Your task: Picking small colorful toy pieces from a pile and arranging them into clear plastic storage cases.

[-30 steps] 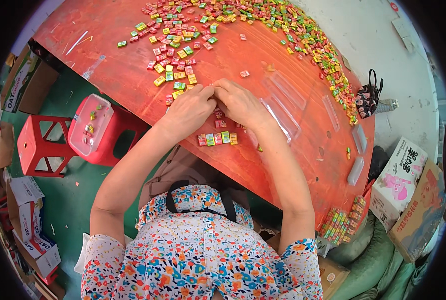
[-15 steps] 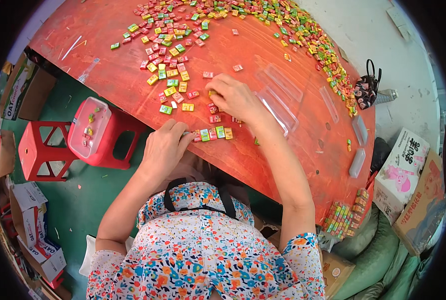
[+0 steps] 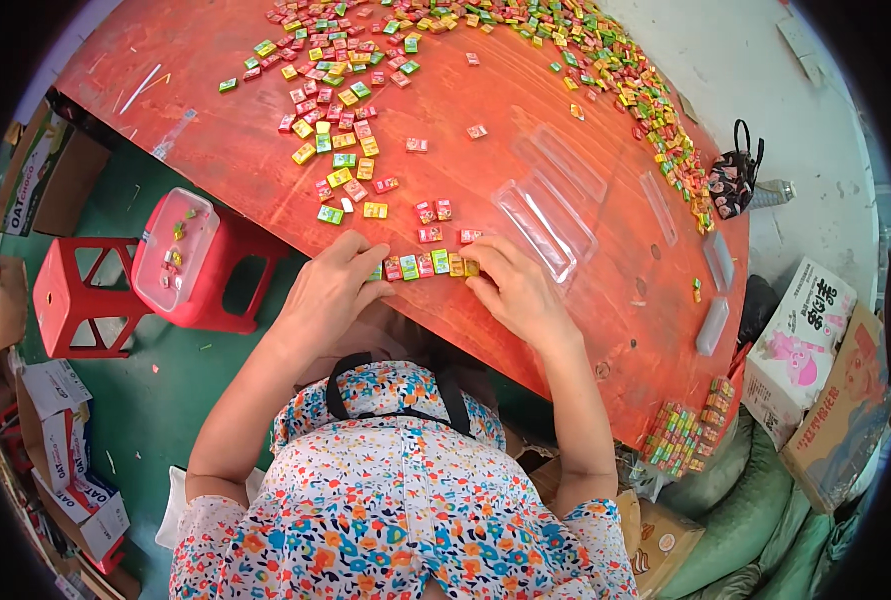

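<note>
On the red table's near edge lies a short row of small coloured boxes (image 3: 425, 265), green, red and yellow, side by side. At the row's left end my left hand (image 3: 334, 283) is closed, its fingertips on a small green box (image 3: 377, 271). My right hand (image 3: 521, 293) pinches a small yellow box (image 3: 472, 268) against the right end. Just beyond the row are several loose red boxes (image 3: 431, 235), one of them close to my right fingertips. A small white piece (image 3: 347, 205) lies beyond my left hand.
Many more little boxes (image 3: 344, 140) spread across the red table (image 3: 566, 330) and pile along its far edge. Clear plastic trays (image 3: 546, 230) lie to the right. Packed boxes (image 3: 674, 440) sit at the right corner. Red stools (image 3: 206, 265) stand at left, one bearing a clear tray.
My right hand has come back toward me from the loose boxes to the row's right end, bringing a yellow box. My left hand stays at the left end, where a green box now shows.
</note>
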